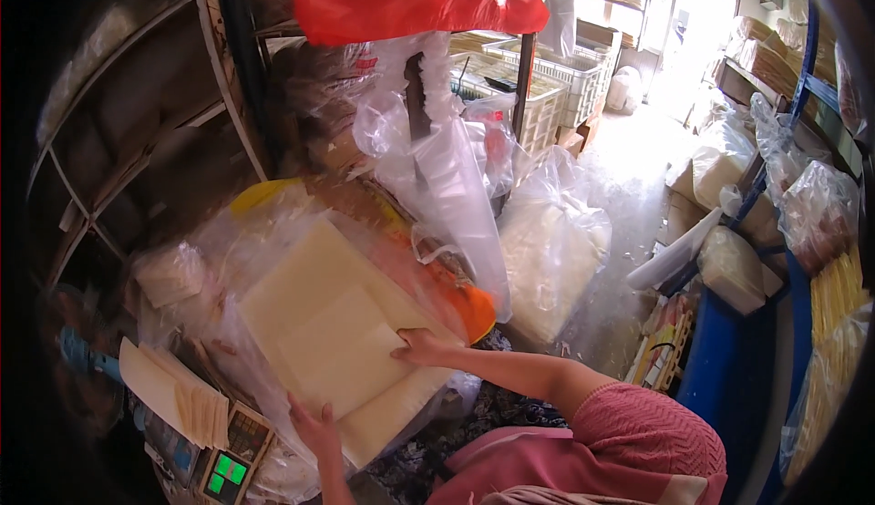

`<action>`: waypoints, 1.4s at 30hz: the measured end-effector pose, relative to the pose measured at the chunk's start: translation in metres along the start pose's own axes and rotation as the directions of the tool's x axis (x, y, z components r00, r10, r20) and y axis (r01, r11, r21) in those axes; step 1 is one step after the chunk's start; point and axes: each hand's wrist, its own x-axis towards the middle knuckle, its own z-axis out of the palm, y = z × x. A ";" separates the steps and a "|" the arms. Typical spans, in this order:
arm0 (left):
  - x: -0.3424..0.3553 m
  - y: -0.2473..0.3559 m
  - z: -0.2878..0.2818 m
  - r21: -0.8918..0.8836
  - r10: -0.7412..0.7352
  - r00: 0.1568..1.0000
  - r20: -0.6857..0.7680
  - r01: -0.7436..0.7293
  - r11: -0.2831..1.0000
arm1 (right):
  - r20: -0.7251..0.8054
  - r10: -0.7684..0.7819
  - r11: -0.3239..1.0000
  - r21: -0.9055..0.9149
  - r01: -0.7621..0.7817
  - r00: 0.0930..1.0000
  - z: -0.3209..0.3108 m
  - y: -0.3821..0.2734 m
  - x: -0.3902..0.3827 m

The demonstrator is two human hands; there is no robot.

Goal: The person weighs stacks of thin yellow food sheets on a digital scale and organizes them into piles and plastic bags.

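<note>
Large cream-coloured flat sheets [301, 277] lie stacked on clear plastic in front of me, with a smaller cream sheet [337, 336] on top. My right hand [421, 348] reaches in from the right, its thumb and fingers closed at the right edge of that smaller sheet. Close to me, a fold or roll [410, 405] runs along the stack's near right side. My left hand [314, 427] is at the stack's near left edge, fingers apart and nothing seen in them. Whether its fingertips touch the sheets is unclear.
Left of my left hand stands a scale [228, 470] with a lit green display, beside upright cream sheets [173, 396]. Clear plastic [219, 231] surrounds the stack. A filled clear bag [551, 250] stands beyond it. Shelves [128, 140] rise at left; a blue rack [729, 359] stands at right.
</note>
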 end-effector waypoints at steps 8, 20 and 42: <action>0.000 -0.014 0.018 0.514 0.353 0.874 0.333 -0.483 0.709 | -0.003 -0.540 0.684 -0.583 0.437 0.842 -0.003 -0.043 -0.007; 0.024 0.014 -0.012 -0.181 -0.362 0.896 0.257 0.413 0.893 | 0.130 -0.092 0.995 -0.031 0.097 0.987 -0.029 0.001 0.011; 0.017 0.060 0.029 0.374 -0.290 0.794 0.534 0.085 0.923 | 0.047 0.341 0.853 0.404 -0.330 0.939 0.004 -0.055 -0.006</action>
